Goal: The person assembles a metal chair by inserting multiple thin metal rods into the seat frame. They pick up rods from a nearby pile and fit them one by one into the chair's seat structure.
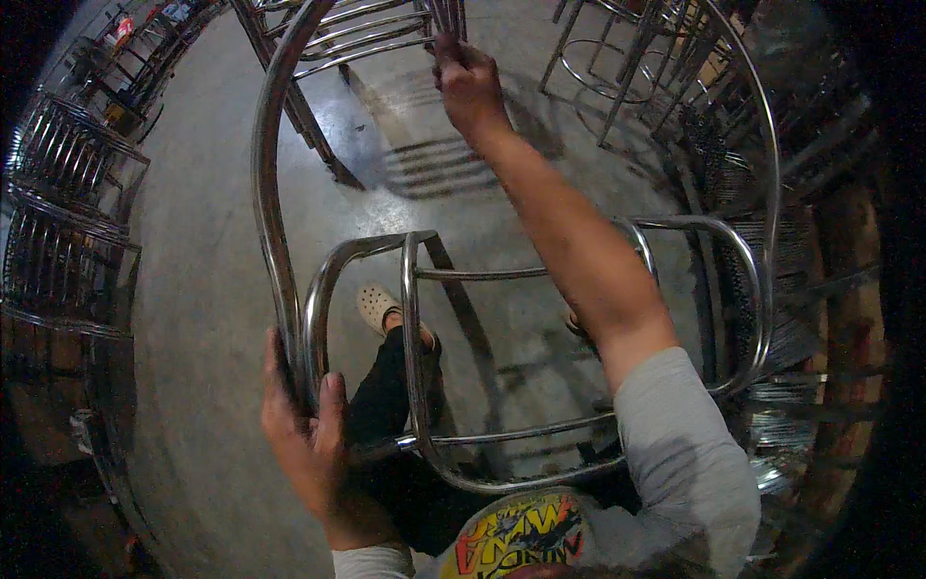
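Here, the left hand (304,449) clamps the curved tubular frame (266,193) above the smooth grey floor (193,338); the right hand (473,92), well apart, is closed on the slatted frame (313,130). Slatted metal pieces (63,241) line the left side; stools (634,72) stand upper right.

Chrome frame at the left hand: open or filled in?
Open: the chrome frame is bare tubing; floor and a pale clog show through.
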The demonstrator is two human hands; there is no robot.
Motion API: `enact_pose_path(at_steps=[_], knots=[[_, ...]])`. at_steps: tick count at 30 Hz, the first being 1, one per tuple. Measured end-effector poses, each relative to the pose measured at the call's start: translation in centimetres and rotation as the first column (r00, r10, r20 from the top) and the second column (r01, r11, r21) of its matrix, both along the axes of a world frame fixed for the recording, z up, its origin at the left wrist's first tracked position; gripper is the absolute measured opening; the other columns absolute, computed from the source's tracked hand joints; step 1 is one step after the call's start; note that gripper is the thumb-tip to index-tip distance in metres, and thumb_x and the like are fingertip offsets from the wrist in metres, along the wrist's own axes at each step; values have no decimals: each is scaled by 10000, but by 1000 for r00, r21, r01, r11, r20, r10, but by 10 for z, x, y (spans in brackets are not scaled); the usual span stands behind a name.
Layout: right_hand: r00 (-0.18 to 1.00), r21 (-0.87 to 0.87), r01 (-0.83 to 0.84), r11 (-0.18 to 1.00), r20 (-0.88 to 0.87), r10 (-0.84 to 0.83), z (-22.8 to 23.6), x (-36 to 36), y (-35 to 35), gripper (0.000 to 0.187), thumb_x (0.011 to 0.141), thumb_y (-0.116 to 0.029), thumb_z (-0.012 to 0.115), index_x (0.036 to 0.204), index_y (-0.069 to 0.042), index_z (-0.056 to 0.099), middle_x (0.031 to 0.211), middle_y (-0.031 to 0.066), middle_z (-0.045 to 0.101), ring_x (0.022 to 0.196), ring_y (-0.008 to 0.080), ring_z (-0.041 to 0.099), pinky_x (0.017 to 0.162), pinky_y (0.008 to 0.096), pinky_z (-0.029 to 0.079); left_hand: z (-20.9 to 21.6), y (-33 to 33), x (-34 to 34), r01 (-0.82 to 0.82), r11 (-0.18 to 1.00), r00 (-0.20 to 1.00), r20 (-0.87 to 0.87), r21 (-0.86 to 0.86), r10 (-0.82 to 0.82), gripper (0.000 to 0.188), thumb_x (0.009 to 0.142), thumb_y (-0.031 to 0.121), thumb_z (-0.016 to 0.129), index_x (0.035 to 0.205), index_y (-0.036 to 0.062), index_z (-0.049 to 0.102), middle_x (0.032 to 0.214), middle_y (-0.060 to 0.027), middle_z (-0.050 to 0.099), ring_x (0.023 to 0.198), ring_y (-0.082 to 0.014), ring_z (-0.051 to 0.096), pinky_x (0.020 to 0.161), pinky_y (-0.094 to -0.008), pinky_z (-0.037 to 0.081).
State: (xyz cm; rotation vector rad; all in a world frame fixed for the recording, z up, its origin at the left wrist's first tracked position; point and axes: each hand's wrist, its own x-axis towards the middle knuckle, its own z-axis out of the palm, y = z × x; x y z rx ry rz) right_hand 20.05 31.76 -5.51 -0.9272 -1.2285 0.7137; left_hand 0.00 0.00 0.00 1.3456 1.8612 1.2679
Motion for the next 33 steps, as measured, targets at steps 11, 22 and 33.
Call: enact_pose_path(at_steps=[11,22,33], knots=[[979,-73,-73,995,185,85,6,14,-5,408,977,-394,523,758,-51,542,612,-41,452,561,119,391,545,303,329,6,1,1,36,999,987,-159,40,-29,588,843,26,605,1397,-47,418,1091,-158,625,916,-184,593,829,-300,472],[925,-149,-348,926,-214,314,12,2,15,366,947,-451,565,738,-150,559,590,-52,488,485,67,431,452,252,310,-1,3,1,28,999,974,-225,39,-18,595,851,43,612,1410,-17,418,1122,-194,626,951,-222,606,844,-318,477],[907,37,-180,983,-380,181,13,-75,-2,390,961,-422,541,671,-163,519,558,-51,441,478,79,413,447,260,301,9,5,3,5,999,979,-204,42,4,582,846,44,623,1394,-18,437,1035,-164,640,850,-206,611,767,-304,493]])
